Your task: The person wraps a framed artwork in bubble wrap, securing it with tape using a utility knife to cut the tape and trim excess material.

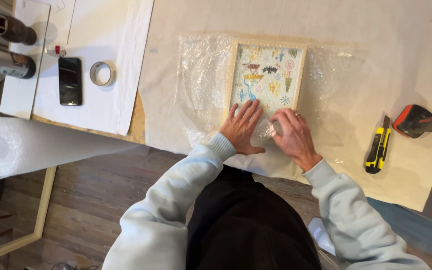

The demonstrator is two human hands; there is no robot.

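Lying bubble-wrapped, colourful framed picture (pixel 267 75)

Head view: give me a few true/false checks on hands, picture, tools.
1. Both hands, left hand and right hand, press on the near edge of the framed picture. True.
2. The picture lies on bubble wrap. True.
3. The utility knife is in the right hand. False: it lies on the table, right of the hands.
4. The tape roll sits on the picture. False: it lies far left, beside a phone.
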